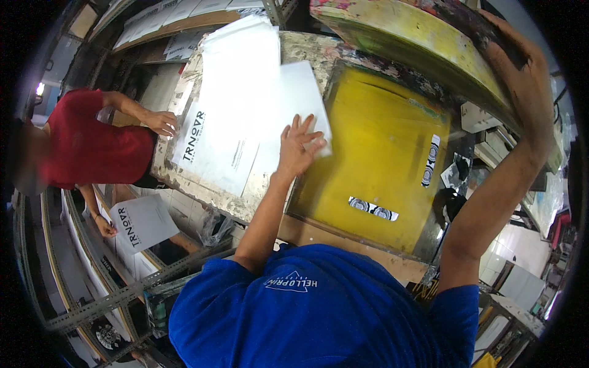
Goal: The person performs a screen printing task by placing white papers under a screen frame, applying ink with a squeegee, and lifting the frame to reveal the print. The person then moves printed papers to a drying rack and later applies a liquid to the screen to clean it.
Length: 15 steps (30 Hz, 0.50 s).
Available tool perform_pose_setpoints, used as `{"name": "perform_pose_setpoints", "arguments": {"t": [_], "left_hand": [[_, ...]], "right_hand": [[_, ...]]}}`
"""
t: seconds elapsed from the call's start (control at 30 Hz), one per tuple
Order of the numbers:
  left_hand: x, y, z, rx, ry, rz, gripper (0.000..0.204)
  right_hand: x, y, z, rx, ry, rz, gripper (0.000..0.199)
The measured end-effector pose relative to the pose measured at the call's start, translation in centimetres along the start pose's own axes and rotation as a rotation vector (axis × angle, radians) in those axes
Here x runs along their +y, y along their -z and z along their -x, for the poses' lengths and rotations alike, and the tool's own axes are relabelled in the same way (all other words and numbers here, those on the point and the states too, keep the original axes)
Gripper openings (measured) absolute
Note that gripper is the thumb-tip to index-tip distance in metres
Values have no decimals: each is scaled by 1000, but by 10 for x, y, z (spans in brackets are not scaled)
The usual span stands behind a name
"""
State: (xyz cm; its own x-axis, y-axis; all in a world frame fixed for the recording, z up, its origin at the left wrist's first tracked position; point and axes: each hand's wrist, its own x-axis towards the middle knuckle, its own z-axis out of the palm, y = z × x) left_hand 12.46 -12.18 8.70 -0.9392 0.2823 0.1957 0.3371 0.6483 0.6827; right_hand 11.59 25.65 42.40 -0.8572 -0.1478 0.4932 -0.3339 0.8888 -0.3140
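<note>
The left hand (296, 147) lies flat with its fingers spread, not closed in any grip, pressing on a white sheet (305, 98) whose lower right corner reaches onto the yellow printing bed (374, 153). The right hand (521, 67) is raised at the upper right, its grip clamped on the edge of the lifted screen frame (417, 37), which is smeared yellow and tilts up above the bed. Two black-and-white patterned strips (373, 209) stick to the yellow surface, one near its front edge and one upright toward its right side. Left of the sheet, a stack of white printed sheets (236, 104) covers the paint-stained bench (190, 178). At the far left a person in a red shirt (92, 147) rests one hand (161, 121) on the bench edge beside the stack and holds another printed sheet (142, 222) lower down.
</note>
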Motion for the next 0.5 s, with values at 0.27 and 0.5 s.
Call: {"name": "perform_pose_setpoints", "arguments": {"t": [0.27,0.5], "left_hand": [[17,-71,15,-282,-233,-338,69],[59,-140,-28,-478,-504,-278,73]], "right_hand": [[-64,-8,-4,110,94,-51,32],[-69,-6,-5,165,-26,51,32]]}}
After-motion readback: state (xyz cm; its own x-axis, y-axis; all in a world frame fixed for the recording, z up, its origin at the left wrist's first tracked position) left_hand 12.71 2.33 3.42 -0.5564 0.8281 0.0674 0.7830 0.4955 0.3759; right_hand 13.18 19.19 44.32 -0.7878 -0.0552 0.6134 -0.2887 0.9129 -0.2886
